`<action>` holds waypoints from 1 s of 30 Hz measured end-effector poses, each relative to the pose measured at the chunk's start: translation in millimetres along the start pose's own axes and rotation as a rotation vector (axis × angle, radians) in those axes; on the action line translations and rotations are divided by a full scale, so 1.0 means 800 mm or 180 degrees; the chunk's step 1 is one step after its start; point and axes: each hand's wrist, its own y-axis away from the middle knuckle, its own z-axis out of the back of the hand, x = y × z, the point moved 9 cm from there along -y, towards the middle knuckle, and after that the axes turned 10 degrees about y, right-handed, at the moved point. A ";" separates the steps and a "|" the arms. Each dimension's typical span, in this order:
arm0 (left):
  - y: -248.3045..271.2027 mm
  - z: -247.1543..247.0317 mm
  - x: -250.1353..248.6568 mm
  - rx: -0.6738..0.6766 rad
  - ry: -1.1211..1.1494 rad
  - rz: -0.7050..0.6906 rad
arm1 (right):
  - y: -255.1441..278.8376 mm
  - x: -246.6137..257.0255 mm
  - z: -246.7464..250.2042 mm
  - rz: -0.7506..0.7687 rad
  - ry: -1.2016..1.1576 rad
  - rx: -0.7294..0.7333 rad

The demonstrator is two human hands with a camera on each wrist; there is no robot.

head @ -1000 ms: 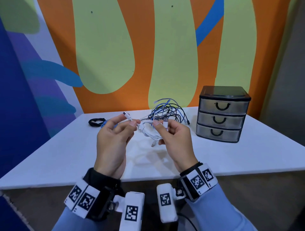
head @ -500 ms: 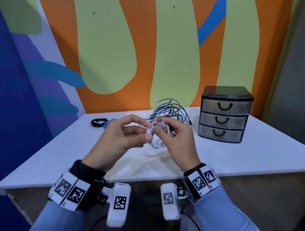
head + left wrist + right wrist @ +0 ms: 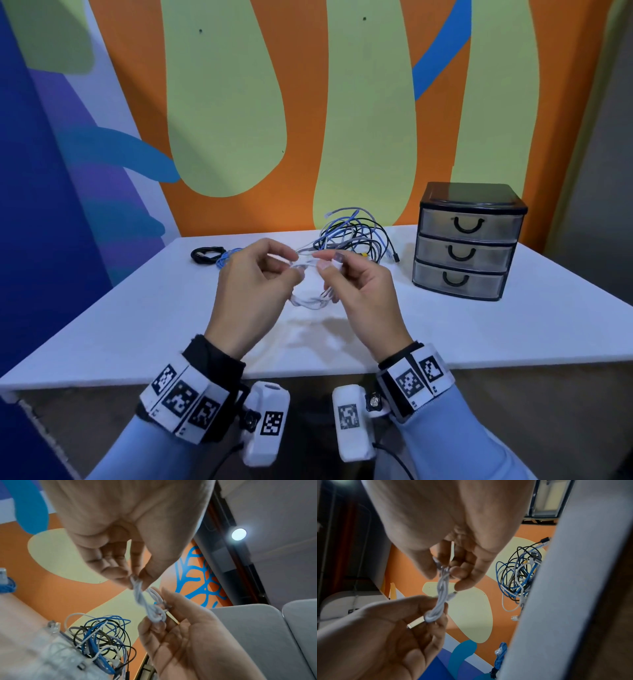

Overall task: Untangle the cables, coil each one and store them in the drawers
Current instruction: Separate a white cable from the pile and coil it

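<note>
A small white cable point(image 3: 308, 298), bundled into a loose coil, hangs between my two hands above the table point(image 3: 164, 329). My left hand point(image 3: 295, 264) pinches one side of the bundle point(image 3: 145, 601) between thumb and fingers. On the other side my right hand point(image 3: 323, 264) pinches it, a plug end sticking up from its fingers. In the right wrist view the white cable point(image 3: 441, 595) runs twisted from the right hand point(image 3: 443, 570) down to the left hand point(image 3: 431, 616). A tangle of blue, black and grey cables point(image 3: 352, 236) lies behind the hands.
A black three-drawer unit point(image 3: 469, 240) stands at the right rear of the table, all its drawers closed. A coiled black cable point(image 3: 205, 255) and a coiled blue cable point(image 3: 226, 258) lie at the left rear. The painted wall rises right behind the table.
A second ago the hands held the white cable loosely spread. They came together around it, and now they hold it as a tighter bundle, a little apart.
</note>
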 end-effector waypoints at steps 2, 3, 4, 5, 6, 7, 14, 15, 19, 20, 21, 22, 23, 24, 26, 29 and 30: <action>0.005 0.003 -0.014 -0.0061 0.0228 -0.0354 | -0.003 -0.013 0.003 -0.0263 -0.0173 -0.0047; 0.006 0.004 -0.017 -0.0054 0.0293 -0.0411 | -0.003 -0.018 0.004 -0.0357 -0.0213 -0.0033; 0.005 0.005 -0.017 -0.0016 0.0288 -0.0410 | -0.002 -0.022 0.004 -0.0414 -0.0228 -0.0018; 0.003 0.005 -0.016 0.0052 0.0205 -0.0401 | -0.002 -0.023 0.004 -0.0426 -0.0211 -0.0009; 0.001 0.005 -0.014 0.0138 0.0031 -0.0414 | -0.002 -0.023 0.005 -0.0402 -0.0154 -0.0008; -0.001 0.005 -0.013 0.0227 -0.0226 -0.0448 | -0.002 -0.021 0.006 -0.0364 -0.0073 0.0001; -0.018 0.034 -0.028 0.0124 -0.1025 -0.0456 | -0.021 0.012 0.001 -0.0124 0.0387 0.0468; -0.026 0.045 -0.028 0.0033 -0.1044 -0.0399 | -0.033 0.013 0.005 -0.0113 0.0665 0.0505; -0.072 0.084 0.013 0.0036 -0.1322 0.0259 | -0.090 -0.007 0.016 -0.0186 0.2498 0.1003; -0.083 0.089 0.028 0.0154 -0.1501 0.0464 | -0.101 -0.015 0.014 -0.0165 0.2988 0.1277; -0.093 0.092 0.045 0.0293 -0.1703 0.0662 | -0.110 -0.023 0.011 -0.0133 0.3403 0.1549; -0.100 0.093 0.062 0.0451 -0.1913 0.0868 | -0.118 -0.032 0.009 -0.0139 0.3771 0.1754; -0.104 0.094 0.078 0.0611 -0.2102 0.1069 | -0.125 -0.041 0.009 -0.0203 0.4093 0.1848; -0.107 0.095 0.093 0.0760 -0.2266 0.1244 | -0.134 -0.049 0.013 -0.0273 0.4370 0.1816; -0.111 0.094 0.114 0.1004 -0.2583 0.1422 | -0.150 -0.055 0.013 -0.0147 0.4615 0.1611; -0.115 0.090 0.124 0.1229 -0.2980 0.1467 | -0.166 -0.047 0.000 0.0453 0.4815 0.1358; -0.116 0.089 0.125 0.1278 -0.3070 0.1474 | -0.172 -0.045 -0.003 0.0554 0.4896 0.1273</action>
